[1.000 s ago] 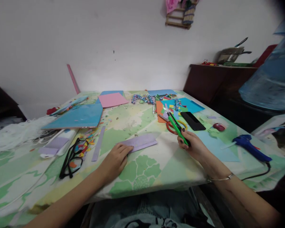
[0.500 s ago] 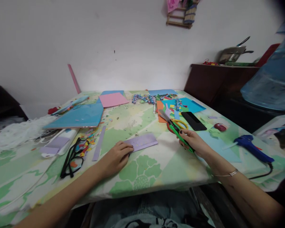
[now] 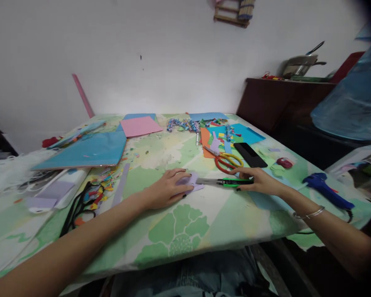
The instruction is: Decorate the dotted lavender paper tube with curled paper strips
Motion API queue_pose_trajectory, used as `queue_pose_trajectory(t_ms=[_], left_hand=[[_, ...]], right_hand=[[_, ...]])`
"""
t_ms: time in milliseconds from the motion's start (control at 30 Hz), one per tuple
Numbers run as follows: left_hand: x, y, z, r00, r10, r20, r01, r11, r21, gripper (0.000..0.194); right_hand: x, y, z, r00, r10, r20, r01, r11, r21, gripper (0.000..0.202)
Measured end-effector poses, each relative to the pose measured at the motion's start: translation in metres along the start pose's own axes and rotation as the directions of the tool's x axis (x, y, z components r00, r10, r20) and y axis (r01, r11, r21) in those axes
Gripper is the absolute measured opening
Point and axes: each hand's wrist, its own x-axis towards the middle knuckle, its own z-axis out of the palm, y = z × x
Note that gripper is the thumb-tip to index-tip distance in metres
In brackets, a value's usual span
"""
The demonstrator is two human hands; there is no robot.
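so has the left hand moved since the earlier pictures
Yes: the left hand has moved to the right and farther from the person, judged against the green flower printed on the tablecloth.

Purple paper (image 3: 190, 181) partly hidden under left hand (image 3: 167, 189). Glasses (image 3: 77, 208) partly behind left forearm (image 3: 111, 226). Wooden rack (image 3: 230, 18) cut off at top. Knife handle (image 3: 236, 182) partly covered by right hand (image 3: 256, 180).

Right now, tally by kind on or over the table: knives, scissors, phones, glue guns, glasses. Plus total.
Utility knife: 1
Scissors: 1
Phone: 1
Glue gun: 1
Glasses: 1
Total: 5
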Motion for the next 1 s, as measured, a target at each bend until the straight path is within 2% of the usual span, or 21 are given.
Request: queue_pose_trajectory(t_ms=[67, 167, 433, 767, 1000], left_hand=[[0.002, -0.002, 0.004, 0.999, -0.001, 0.035, 0.001, 1.0, 0.0, 0.037], [0.002, -0.005, 0.007, 0.997, 0.003, 0.082, -0.001, 1.0, -0.018, 0.041], [0.002, -0.005, 0.009, 0.991, -0.019, 0.133, 0.027, 0.998, -0.062, 0.044], [0.003, -0.009, 0.01, 0.984, -0.033, 0.175, 0.052, 0.993, -0.104, 0.043], [0.004, -0.008, 0.011, 0.982, -0.044, 0.185, 0.059, 0.995, -0.075, 0.041]], right_hand=[[0.001, 0.001, -0.003, 0.999, -0.026, 0.027, 0.026, 1.0, 0.005, 0.053], [0.006, 0.001, -0.008, 0.995, -0.077, 0.059, 0.075, 0.996, 0.039, 0.044], [0.01, 0.009, -0.013, 0.978, -0.16, 0.138, 0.154, 0.987, 0.049, 0.039], [0.003, 0.016, -0.009, 0.985, -0.129, 0.112, 0.131, 0.991, -0.003, 0.037], [0.004, 0.021, -0.008, 0.969, -0.229, 0.091, 0.234, 0.971, -0.048, 0.037]])
